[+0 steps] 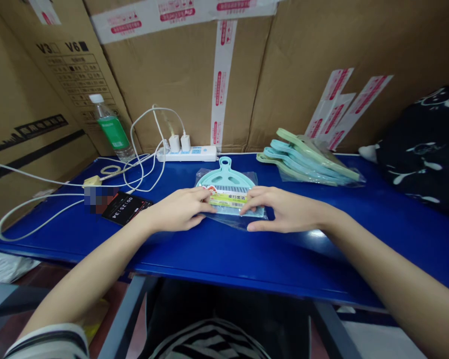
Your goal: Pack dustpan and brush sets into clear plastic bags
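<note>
A light-blue dustpan and brush set (224, 178) lies on the blue table inside a clear plastic bag, its looped handle pointing away from me. Across its front sits a yellow and white printed label (229, 197). My left hand (177, 208) is closed at the set's left edge, fingertips on the label's end and thumb tucked near the bag. From the other side my right hand (280, 209) reaches over the set's right edge. Its fingers rest on the label and its thumb stands apart, near the front of the bag.
Several bagged green and blue dustpan sets (310, 159) are stacked at the back right, near a dark patterned cloth item (426, 149). Toward the left are a phone (125, 208) showing a timer, white cables, a water bottle (114, 130) and a power strip (202, 153). Cardboard (172, 75) walls the back.
</note>
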Tool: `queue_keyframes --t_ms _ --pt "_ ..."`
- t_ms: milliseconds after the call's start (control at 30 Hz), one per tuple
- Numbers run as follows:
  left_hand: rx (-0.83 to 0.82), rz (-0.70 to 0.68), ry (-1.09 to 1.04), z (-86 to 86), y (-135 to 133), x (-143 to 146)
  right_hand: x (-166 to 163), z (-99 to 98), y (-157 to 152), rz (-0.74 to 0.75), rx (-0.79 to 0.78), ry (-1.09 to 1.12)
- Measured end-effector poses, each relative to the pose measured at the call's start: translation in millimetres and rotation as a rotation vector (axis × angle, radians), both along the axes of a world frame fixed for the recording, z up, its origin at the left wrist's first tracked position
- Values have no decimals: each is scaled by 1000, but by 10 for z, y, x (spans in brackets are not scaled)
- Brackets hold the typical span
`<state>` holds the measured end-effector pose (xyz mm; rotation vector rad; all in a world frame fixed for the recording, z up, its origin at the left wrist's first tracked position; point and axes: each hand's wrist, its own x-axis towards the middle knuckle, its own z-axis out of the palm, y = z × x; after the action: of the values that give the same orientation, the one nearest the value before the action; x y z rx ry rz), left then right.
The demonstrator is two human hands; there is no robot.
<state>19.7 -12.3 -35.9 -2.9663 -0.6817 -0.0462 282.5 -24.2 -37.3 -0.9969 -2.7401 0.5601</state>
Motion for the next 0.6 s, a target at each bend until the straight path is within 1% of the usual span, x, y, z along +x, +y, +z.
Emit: queue_keyframes --t_ms 200,433,600 --pt "-17 -9 -27 -47 25 3 -5 -17 8 -16 -31 -4" --pt "-21 5 -49 -72 38 -19 5 -34 14 18 -9 -18" --pt "-30 0 -91 -78 42 -28 0 -32 3 27 34 -31"
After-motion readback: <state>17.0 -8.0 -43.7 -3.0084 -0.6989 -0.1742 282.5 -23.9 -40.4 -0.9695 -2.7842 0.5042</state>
